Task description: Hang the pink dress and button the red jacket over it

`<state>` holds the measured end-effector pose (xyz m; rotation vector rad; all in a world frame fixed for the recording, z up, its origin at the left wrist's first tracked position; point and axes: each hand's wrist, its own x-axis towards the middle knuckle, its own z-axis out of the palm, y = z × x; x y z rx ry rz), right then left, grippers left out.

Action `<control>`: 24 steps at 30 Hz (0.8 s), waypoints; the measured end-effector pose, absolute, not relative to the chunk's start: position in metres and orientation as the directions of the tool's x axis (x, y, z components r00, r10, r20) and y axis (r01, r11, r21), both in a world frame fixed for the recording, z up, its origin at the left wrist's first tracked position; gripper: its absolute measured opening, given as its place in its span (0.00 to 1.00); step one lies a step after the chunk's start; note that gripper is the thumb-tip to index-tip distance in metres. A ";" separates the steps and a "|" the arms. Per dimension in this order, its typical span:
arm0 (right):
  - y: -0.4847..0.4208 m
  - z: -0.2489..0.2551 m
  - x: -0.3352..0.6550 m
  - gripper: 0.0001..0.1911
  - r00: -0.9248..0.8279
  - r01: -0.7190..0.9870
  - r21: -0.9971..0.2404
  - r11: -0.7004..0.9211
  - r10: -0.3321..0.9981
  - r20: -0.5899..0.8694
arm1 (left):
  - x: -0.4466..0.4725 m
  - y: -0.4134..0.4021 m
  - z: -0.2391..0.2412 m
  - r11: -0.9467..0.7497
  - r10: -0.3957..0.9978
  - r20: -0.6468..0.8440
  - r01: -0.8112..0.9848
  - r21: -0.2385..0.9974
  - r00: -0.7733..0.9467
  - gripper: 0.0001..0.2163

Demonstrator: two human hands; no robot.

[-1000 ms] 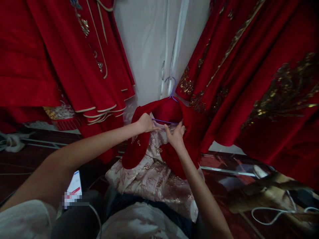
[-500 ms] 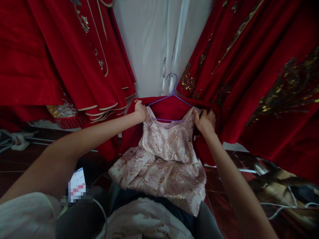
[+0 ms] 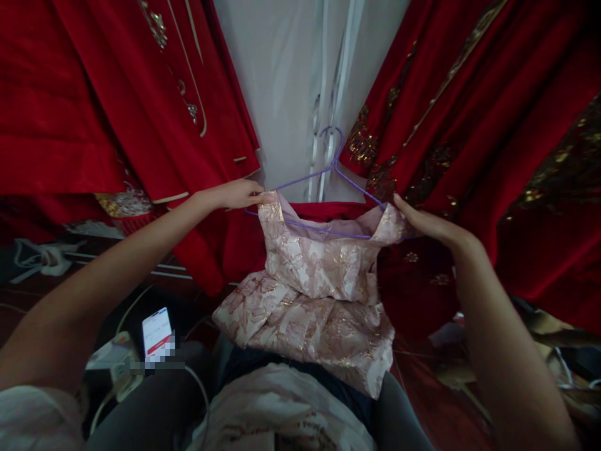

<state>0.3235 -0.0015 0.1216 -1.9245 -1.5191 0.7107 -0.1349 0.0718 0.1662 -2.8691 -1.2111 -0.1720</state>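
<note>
A pink and gold brocade dress (image 3: 323, 269) spreads over my lap, with its bodice raised and its skirt bunched below. At the left shoulder strap, my left hand (image 3: 241, 193) pinches the fabric between closed fingers. My right hand (image 3: 425, 224) grips the other strap, its thumb on top and its remaining fingers mostly hidden behind. A thin purple hanger (image 3: 307, 178) sits at the neckline, its hook pointing up and its lower bar crossing the neck opening. Red cloth (image 3: 244, 247) shows behind the dress.
Red garments with sequin trim hang at the left (image 3: 107, 113) and the right (image 3: 451, 138). Between them stands a pale panel (image 3: 277, 81) with metal strips. A lit phone (image 3: 156, 329) lies by my left thigh near a cable. Clutter covers the floor at right.
My hands have moved apart, spreading the dress straps outward past the hanger's shoulders. The red cloth behind the neckline sits lower, and the hanger tilts slightly down to the right.
</note>
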 end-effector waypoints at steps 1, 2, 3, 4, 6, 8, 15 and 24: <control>-0.004 0.119 0.323 0.36 0.145 0.625 -0.770 -0.127 0.988 -0.045 | -0.137 0.070 0.162 -0.690 0.723 0.125 0.719 0.078 0.680 0.26; -0.007 0.116 0.321 0.33 0.116 0.590 -0.806 -0.051 0.993 0.023 | -0.137 0.069 0.156 -0.676 0.736 0.158 0.727 0.120 0.658 0.25; -0.010 0.112 0.318 0.30 0.122 0.567 -0.823 0.034 0.985 0.125 | -0.137 0.067 0.150 -0.665 0.745 0.206 0.732 0.151 0.634 0.25; -0.012 0.108 0.314 0.29 0.143 0.559 -0.821 0.113 0.963 0.230 | -0.134 0.066 0.143 -0.662 0.745 0.262 0.730 0.173 0.613 0.25; -0.015 0.100 0.308 0.29 0.145 0.574 -0.781 0.246 0.908 0.392 | -0.128 0.066 0.129 -0.670 0.729 0.363 0.714 0.203 0.581 0.24; -0.014 0.095 0.304 0.24 0.065 0.619 -0.703 0.349 0.870 0.489 | -0.122 0.068 0.120 -0.673 0.718 0.422 0.706 0.219 0.553 0.23; -0.003 0.066 0.321 0.18 0.267 0.754 -0.561 0.342 0.622 0.736 | -0.120 0.068 0.095 -0.650 0.656 0.692 0.691 0.317 0.300 0.22; -0.039 0.013 0.317 0.16 0.615 0.541 -0.841 -0.025 0.693 0.376 | -0.128 0.026 0.009 -0.236 0.789 0.592 0.809 0.538 -0.163 0.21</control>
